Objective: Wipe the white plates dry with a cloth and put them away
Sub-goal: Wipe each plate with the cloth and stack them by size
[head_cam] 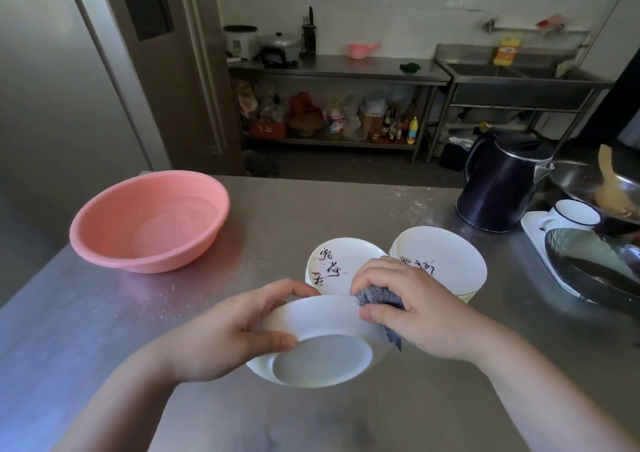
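A white plate is held above the steel counter, its underside turned toward me. My left hand grips its left rim, thumb on the base and fingers behind. My right hand grips a blue-grey cloth folded over the plate's right rim. Just behind stand two stacks of white plates with black calligraphy, the left stack and the right stack.
A pink plastic basin sits at the counter's left. A dark kettle stands at the right, beside a white tray with a cup, a pan and a wok. Beyond are a steel shelf table and a sink.
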`<action>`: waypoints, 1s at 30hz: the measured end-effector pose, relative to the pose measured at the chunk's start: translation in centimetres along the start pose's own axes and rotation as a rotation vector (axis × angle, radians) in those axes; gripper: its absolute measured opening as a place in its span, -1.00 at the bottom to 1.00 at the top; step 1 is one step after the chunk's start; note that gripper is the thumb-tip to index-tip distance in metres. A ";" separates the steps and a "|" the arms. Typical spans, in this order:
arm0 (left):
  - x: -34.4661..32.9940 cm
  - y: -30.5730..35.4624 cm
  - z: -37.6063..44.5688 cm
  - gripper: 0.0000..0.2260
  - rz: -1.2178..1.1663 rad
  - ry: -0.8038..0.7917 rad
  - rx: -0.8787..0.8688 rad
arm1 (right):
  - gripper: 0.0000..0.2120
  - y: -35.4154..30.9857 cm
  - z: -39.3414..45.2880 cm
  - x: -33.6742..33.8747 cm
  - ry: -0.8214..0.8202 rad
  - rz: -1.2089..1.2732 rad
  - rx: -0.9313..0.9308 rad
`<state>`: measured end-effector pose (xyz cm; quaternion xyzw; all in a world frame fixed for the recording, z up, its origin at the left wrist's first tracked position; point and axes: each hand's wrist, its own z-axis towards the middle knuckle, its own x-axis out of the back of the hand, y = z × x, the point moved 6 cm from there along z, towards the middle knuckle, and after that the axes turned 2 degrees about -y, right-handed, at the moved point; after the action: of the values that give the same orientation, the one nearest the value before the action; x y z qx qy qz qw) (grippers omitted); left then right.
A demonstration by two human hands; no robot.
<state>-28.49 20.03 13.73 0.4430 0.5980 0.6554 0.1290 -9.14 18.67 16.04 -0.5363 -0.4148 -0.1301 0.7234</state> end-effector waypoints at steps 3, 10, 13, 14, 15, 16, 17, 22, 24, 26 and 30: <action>0.6 0.1 0.2 -0.66 0.117 0.040 0.019 | -0.84 -0.2 -0.1 0.2 0.090 -0.047 0.057; 1.5 -1.9 -1.4 -0.13 -0.143 0.632 0.304 | -0.92 -0.9 -1.1 2.1 0.435 -0.283 0.208; -2.0 -2.8 -1.0 -0.27 -0.803 0.537 0.368 | -0.93 -1.4 -1.5 2.0 0.517 -0.388 0.272; -2.7 -2.8 -0.8 -0.37 -0.935 0.520 0.375 | -0.93 -1.4 -1.6 1.7 0.524 -0.407 0.286; -3.2 -2.8 -0.5 -0.43 -1.012 0.512 0.379 | -0.93 -1.4 -1.6 1.3 0.525 -0.418 0.297; -3.5 -2.8 -0.3 -0.44 -1.060 0.512 0.379 | -0.91 -1.3 -1.6 0.9 0.520 -0.425 0.302; -3.5 -2.9 0.0 -0.42 -1.096 0.518 0.379 | -0.88 -1.2 -1.7 0.5 0.512 -0.429 0.305; -3.6 -3.2 0.3 -0.39 -1.170 0.553 0.385 | -0.89 -0.7 -2.0 -0.8 0.459 -0.432 0.311; -3.6 -3.3 0.6 -0.42 -1.189 0.558 0.371 | -0.91 -0.5 -2.1 -0.9 0.452 -0.431 0.313; -3.4 -3.2 0.7 -0.44 -1.193 0.562 0.342 | -0.90 -0.4 -2.1 -0.9 0.450 -0.419 0.316; -2.6 -3.1 0.9 -0.42 -1.168 0.597 0.292 | -0.91 0.0 -1.9 -0.8 0.424 -0.367 0.310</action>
<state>-27.46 19.62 9.76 -0.1407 0.8321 0.4845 0.2303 -8.76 16.75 15.25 -0.2970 -0.3593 -0.3028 0.8313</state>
